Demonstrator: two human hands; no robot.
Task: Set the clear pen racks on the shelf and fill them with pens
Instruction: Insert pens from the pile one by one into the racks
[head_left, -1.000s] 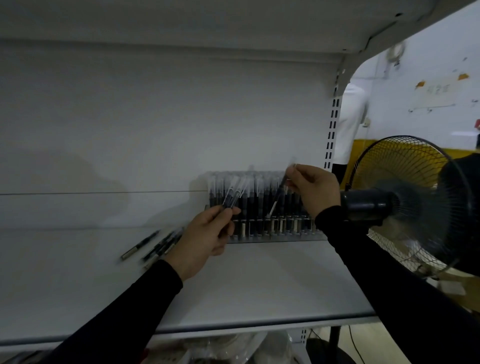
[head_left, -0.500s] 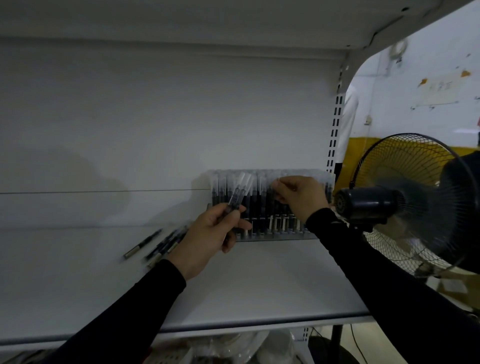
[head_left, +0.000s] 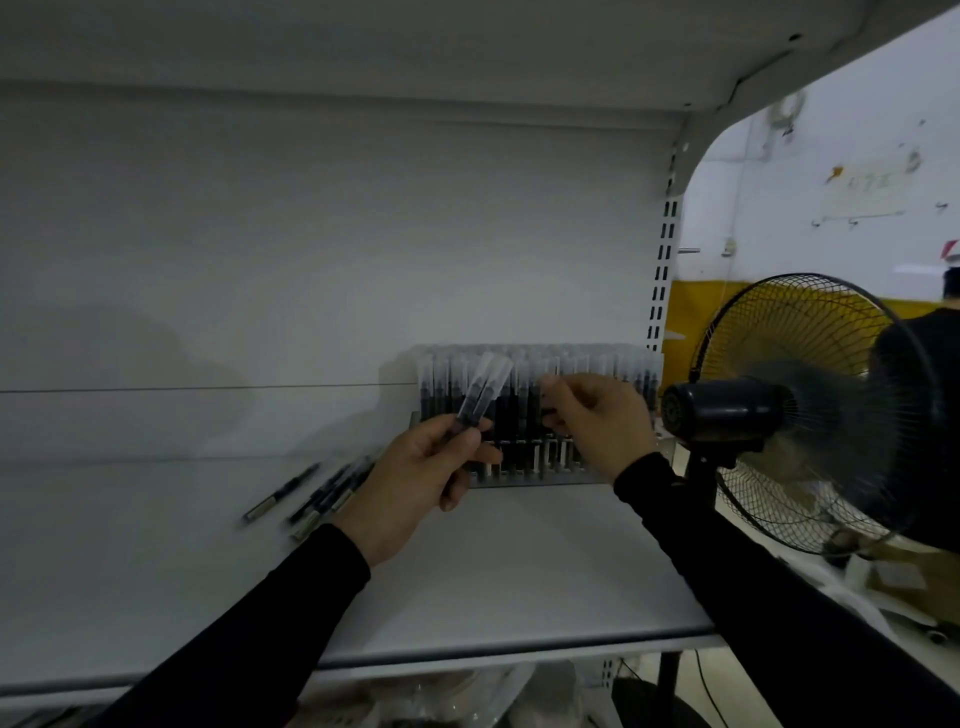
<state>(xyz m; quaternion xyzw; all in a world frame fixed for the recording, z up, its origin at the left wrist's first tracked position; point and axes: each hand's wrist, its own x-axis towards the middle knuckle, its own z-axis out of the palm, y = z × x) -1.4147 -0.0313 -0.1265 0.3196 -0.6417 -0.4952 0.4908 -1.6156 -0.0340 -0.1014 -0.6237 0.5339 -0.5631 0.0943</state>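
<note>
1. Right hand (head_left: 597, 421) fingers pinched on a pen at the clear pen rack (head_left: 540, 410), back right of shelf (head_left: 519, 561): seat it vertically.
2. Left hand (head_left: 415, 483) fingers closed around two spare pens (head_left: 483, 395); feed singly.
3. Loose pens (head_left: 317, 491) lie left.

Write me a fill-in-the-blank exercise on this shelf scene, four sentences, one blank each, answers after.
1. The left hand holds spare pens with their clear caps pointing ____.
2. The right hand reaches into the pen rack, which stands at the ____ of the shelf.
3. Loose pens lie flat on the shelf to the ____ of the rack.
4. Past the shelf's right end stands a black ____.

Answers: up; back; left; fan
</note>
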